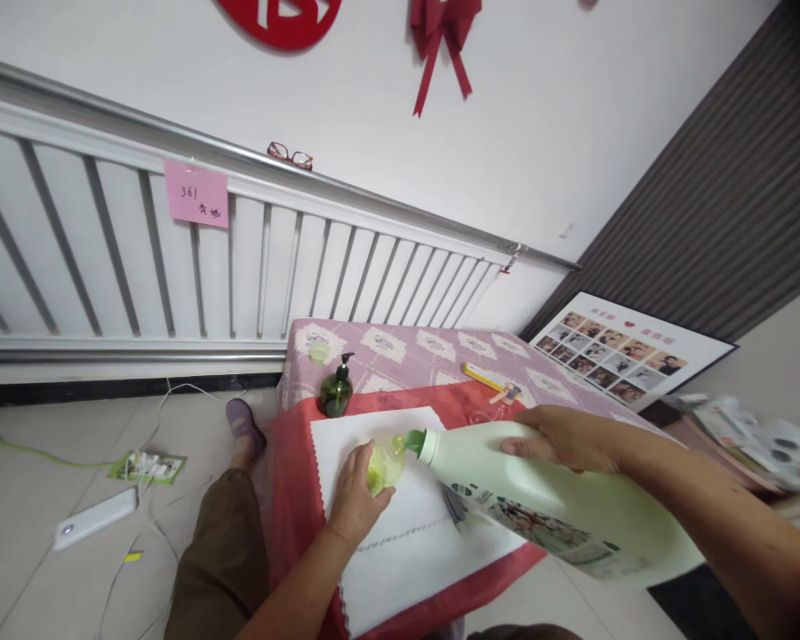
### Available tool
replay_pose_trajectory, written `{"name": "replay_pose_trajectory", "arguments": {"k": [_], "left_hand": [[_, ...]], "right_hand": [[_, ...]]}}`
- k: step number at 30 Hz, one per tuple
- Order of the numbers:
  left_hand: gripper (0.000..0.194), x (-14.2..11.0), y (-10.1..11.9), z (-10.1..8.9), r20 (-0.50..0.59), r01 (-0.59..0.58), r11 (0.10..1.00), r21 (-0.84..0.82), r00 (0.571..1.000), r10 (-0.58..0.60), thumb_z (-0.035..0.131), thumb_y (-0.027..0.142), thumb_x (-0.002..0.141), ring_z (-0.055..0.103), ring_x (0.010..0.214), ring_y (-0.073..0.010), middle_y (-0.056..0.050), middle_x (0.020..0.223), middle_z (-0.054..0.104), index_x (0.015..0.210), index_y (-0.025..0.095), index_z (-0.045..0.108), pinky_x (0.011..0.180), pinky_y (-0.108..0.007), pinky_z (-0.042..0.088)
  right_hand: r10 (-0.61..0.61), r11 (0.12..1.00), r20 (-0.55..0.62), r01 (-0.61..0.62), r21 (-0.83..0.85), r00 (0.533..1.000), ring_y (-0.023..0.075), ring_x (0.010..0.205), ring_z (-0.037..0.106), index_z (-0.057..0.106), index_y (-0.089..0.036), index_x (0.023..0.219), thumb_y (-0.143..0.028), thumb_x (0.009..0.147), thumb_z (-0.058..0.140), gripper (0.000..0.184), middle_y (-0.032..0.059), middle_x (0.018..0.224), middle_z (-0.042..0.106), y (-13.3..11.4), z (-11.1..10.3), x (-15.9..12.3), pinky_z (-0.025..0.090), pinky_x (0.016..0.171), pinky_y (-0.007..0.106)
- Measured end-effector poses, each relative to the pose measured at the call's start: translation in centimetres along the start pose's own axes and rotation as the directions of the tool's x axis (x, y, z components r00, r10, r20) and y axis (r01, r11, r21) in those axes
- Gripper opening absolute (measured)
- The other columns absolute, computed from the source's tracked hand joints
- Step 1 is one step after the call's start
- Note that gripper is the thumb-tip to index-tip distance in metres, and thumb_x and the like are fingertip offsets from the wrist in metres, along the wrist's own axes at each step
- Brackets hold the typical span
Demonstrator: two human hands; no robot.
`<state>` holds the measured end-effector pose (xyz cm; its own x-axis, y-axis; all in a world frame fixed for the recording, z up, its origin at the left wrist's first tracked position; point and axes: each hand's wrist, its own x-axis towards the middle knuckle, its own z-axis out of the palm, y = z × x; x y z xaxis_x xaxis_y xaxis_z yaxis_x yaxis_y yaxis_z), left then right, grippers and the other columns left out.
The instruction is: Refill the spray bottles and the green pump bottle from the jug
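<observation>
My left hand (356, 498) is wrapped round a small clear bottle (387, 467) with yellowish-green liquid in it, over the white cloth (393, 587). By its handle my right hand (564, 437) grips a large pale green jug (613, 520), tipped almost level with its label facing me. The jug's dark green spout (414, 441) meets the mouth of the small bottle; whether liquid is flowing, I cannot tell. Beyond my left hand stands a dark green pump bottle (335, 393) with a black pump head.
The white cloth lies on a red cloth (300, 516) over a purple patterned tablecloth (413, 342). A yellow box (485, 377) and a pale green cap-like piece (318, 352) lie there. On the floor at left are a power strip (150, 466), cables and a white device (97, 517).
</observation>
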<state>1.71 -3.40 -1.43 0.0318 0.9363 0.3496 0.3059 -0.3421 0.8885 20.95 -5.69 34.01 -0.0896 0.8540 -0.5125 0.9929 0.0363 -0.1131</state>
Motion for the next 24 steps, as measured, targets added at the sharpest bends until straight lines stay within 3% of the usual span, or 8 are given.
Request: {"name": "replay_pose_trajectory", "arguments": {"k": [12,24], "left_hand": [[0.08,0.0,-0.1,0.0,0.011,0.006,1.0,-0.015,1.0,-0.006,0.068,0.022,0.072,0.042,0.134,-0.0276,-0.012,0.141,0.046,0.144,0.023,0.033,0.115,-0.046,0.035],[0.08,-0.1,0.0,0.0,0.009,0.011,1.0,-0.019,1.0,-0.011,0.068,0.021,0.072,0.041,0.135,-0.0273,-0.012,0.142,0.044,0.144,0.023,0.033,0.115,-0.048,0.035]], "right_hand": [[-0.021,0.997,-0.037,0.018,-0.077,0.999,0.026,0.075,0.066,0.061,-0.017,0.086,-0.063,0.084,0.049,0.048,0.0104,0.082,0.069,-0.9,-0.4,-0.3,0.047,0.063,0.033],[-0.018,0.993,-0.053,0.011,-0.122,0.998,0.0303,0.082,0.066,0.063,-0.018,0.088,-0.07,0.082,0.046,0.055,0.0124,0.089,0.072,0.2,-0.1,0.6,0.047,0.068,0.036]]}}
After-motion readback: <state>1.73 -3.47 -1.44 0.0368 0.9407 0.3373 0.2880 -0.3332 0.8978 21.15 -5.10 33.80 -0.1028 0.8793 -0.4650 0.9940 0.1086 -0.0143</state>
